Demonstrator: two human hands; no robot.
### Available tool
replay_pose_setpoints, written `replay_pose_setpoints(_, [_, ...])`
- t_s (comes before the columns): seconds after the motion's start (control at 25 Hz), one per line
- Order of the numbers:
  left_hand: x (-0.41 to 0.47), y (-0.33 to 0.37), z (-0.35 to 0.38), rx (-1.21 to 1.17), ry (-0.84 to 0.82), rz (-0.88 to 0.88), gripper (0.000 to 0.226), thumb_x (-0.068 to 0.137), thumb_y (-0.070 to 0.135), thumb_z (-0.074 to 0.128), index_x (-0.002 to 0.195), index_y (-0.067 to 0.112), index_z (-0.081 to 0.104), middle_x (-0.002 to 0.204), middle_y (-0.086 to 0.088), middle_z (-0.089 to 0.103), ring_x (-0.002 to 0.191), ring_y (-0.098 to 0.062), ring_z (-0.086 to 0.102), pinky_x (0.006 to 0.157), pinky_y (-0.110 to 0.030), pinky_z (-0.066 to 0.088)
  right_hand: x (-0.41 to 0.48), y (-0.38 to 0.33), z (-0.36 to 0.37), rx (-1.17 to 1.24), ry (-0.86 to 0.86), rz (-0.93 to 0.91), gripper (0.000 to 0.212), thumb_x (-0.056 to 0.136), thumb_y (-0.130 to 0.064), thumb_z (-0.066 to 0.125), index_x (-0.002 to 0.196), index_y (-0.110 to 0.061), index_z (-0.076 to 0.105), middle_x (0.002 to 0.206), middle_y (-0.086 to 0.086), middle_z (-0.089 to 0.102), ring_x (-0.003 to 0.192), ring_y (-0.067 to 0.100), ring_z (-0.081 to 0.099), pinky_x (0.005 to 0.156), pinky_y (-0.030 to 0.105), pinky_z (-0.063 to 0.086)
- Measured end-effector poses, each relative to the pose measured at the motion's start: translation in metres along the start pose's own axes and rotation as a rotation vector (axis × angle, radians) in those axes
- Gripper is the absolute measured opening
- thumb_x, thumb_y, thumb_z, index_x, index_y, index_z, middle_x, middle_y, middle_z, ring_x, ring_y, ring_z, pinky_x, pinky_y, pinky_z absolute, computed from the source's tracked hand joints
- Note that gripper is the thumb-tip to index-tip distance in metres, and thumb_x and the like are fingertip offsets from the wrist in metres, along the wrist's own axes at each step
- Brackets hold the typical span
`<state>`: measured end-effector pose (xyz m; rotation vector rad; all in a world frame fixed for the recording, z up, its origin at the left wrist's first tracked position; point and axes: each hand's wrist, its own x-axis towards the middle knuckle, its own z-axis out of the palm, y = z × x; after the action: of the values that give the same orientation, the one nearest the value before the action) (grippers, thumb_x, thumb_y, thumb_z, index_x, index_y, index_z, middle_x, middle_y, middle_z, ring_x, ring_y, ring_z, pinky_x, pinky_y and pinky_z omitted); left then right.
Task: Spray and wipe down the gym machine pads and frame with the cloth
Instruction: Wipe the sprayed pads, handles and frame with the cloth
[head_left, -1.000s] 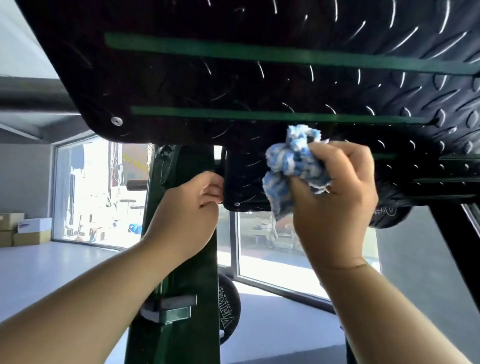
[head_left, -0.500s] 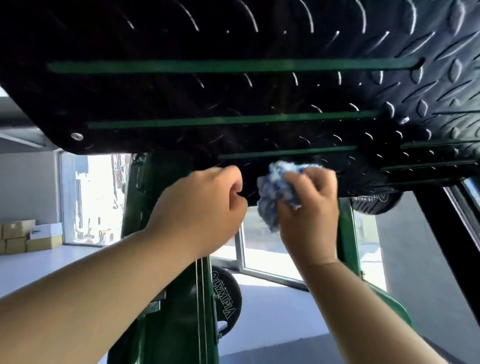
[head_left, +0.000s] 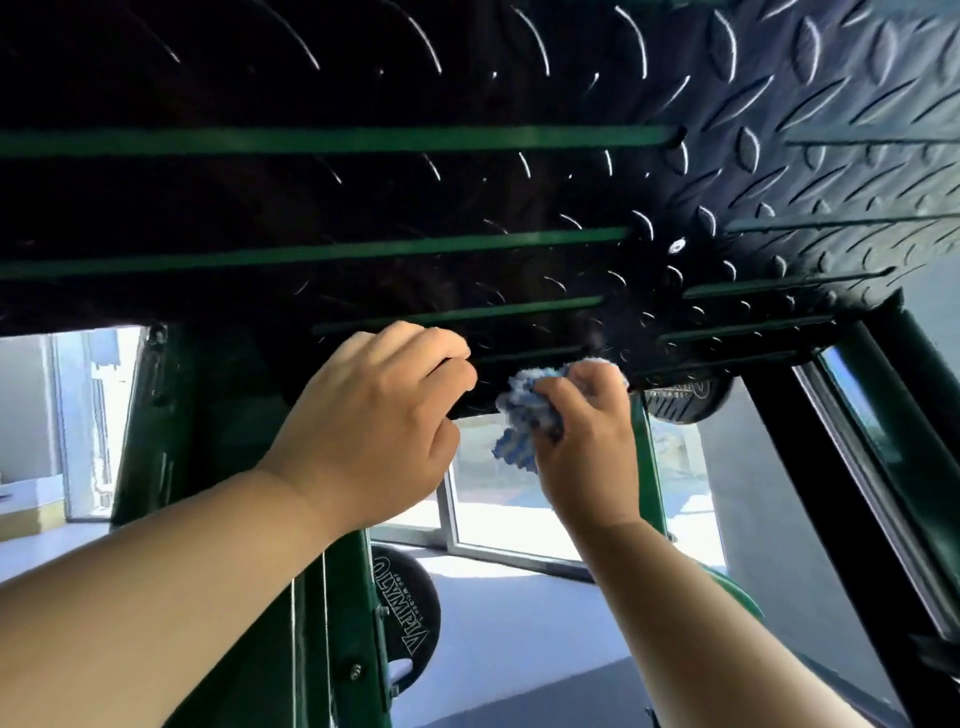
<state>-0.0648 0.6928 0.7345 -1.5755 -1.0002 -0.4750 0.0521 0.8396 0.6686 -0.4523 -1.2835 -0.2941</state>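
- Bright windows (head_left: 498, 499) glow behind the green frame (head_left: 208, 415); overhead hangs the black tread plate (head_left: 467, 208), ridged with raised diamonds.
- Your right hand (head_left: 582, 431) bunches the blue-white cloth (head_left: 524, 415) against the plate's lower edge; your left hand (head_left: 374, 415) curls beside it, grip unclear.
- Press the soft cloth into the ridges, following the green strips (head_left: 332, 140).

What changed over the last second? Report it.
The left hand let go of the green post and moved right, beside the cloth. The right hand still grips the cloth against the lower edge of the plate.
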Motion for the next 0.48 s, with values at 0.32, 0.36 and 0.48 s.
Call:
replay_pose_setpoints(0.32, [0.004, 0.003, 0.012, 0.047, 0.016, -0.018, 0.028, 0.076, 0.017, 0.042, 0.089, 0.015, 0.068, 0.105, -0.001, 0.063, 0.092, -0.023, 0.053, 0.075, -0.035, 0.033, 0.043, -0.008, -0.028, 0.252, 0.359, 0.124, 0.032, 0.064, 0.009, 0.056, 0.094, 0.0, 0.063, 0.109, 0.002, 0.041, 0.099, 0.006, 0.041, 0.092, 0.005, 0.032])
replay_pose_setpoints(0.36, [0.005, 0.003, 0.013, 0.052, 0.018, -0.016, 0.027, 0.075, 0.015, 0.044, 0.088, 0.015, 0.068, 0.105, -0.001, 0.064, 0.092, -0.023, 0.053, 0.075, -0.035, 0.032, 0.032, 0.002, -0.02, 0.212, 0.262, 0.141, 0.028, 0.065, 0.009, 0.056, 0.09, -0.001, 0.064, 0.108, 0.001, 0.042, 0.098, 0.009, 0.043, 0.089, 0.004, 0.032])
replay_pose_setpoints(0.48, [0.0, 0.0, 0.017, 0.105, 0.038, 0.009, 0.024, 0.074, 0.013, 0.045, 0.085, 0.015, 0.067, 0.108, -0.002, 0.063, 0.094, -0.024, 0.051, 0.075, -0.037, 0.032, -0.007, 0.028, -0.005, 0.197, 0.128, 0.468, 0.024, 0.074, 0.007, 0.059, 0.094, -0.004, 0.067, 0.103, 0.002, 0.052, 0.096, 0.024, 0.054, 0.079, -0.004, 0.028])
